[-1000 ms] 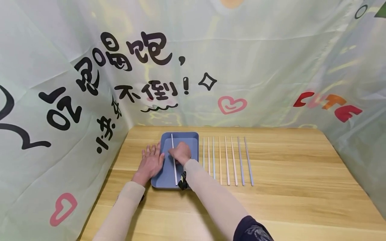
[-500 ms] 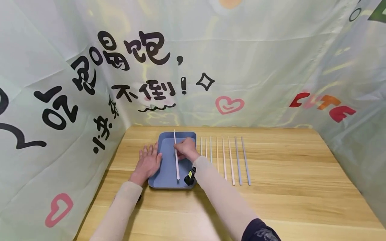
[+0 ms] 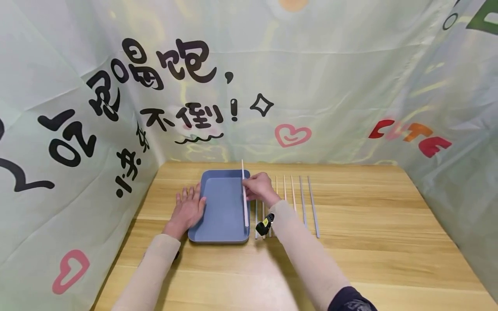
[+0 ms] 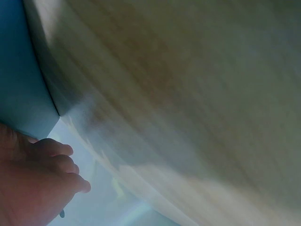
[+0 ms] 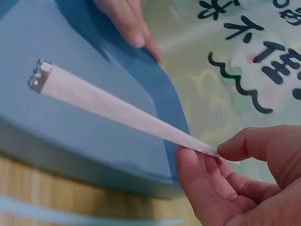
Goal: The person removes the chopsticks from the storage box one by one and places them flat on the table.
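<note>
My right hand (image 3: 261, 188) pinches a pale pink chopstick (image 3: 245, 198) between thumb and fingers. It slants over the right rim of a blue rectangular tray (image 3: 219, 207), its far tip rising past the tray's back edge. In the right wrist view the chopstick (image 5: 103, 103) points away from the fingertips, showing a shiny silver end over the tray (image 5: 84, 132). My left hand (image 3: 188, 211) lies with straight fingers along the tray's left rim. The left wrist view shows part of that hand (image 4: 37, 179) beside the tray wall (image 4: 23, 70).
Several chopsticks (image 3: 313, 207) in blue, pink and orange lie side by side right of the tray, partly hidden by my right arm. They rest on a wooden table (image 3: 381, 224). Printed cloth walls (image 3: 330, 86) stand at the back and sides.
My right hand has lifted the pale pink chopstick and carried it right, from the middle of the tray to its right rim. The left hand keeps its place on the tray.
</note>
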{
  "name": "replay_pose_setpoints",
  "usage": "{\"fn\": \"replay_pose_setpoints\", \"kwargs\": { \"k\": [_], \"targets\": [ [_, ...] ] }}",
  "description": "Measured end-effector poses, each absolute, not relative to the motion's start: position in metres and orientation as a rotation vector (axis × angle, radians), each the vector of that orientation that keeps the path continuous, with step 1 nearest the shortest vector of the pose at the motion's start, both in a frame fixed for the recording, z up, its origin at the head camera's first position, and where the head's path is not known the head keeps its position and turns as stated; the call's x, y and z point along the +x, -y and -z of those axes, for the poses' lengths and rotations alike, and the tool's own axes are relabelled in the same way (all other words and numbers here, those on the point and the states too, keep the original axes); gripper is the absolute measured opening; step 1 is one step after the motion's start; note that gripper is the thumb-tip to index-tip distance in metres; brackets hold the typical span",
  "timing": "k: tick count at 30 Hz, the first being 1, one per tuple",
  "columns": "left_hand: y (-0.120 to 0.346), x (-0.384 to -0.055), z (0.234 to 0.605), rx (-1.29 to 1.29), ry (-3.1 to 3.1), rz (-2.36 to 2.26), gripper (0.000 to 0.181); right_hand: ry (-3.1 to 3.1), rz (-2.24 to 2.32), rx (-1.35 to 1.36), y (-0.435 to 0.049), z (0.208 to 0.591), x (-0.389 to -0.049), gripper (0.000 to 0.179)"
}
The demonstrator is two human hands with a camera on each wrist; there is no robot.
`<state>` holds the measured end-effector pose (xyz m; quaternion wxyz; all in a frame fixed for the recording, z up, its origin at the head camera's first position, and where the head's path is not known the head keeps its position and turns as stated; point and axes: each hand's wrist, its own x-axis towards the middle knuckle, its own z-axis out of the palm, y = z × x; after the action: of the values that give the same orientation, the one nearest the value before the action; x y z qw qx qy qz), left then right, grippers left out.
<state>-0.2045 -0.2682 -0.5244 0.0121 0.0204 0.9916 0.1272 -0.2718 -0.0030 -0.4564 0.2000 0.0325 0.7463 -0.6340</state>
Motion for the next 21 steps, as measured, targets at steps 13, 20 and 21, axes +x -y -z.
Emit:
{"fn": "replay_pose_setpoints", "kwargs": {
  "k": [13,20,21],
  "targets": [
    [0.270,-0.204,0.525,0.063,-3.080,-0.402,0.066,-2.100,1.804,0.194,-0.070,0.461,-0.275,0.037],
    [0.270,-0.204,0.525,0.072,-3.086,-0.424,0.066,-2.142,1.789,0.248,-0.105,0.466,-0.276,0.035],
    [0.269,-0.205,0.525,0.075,-3.088,-0.424,0.066,-2.149,1.784,0.250,-0.109,0.467,-0.275,0.035]
  ]
}}
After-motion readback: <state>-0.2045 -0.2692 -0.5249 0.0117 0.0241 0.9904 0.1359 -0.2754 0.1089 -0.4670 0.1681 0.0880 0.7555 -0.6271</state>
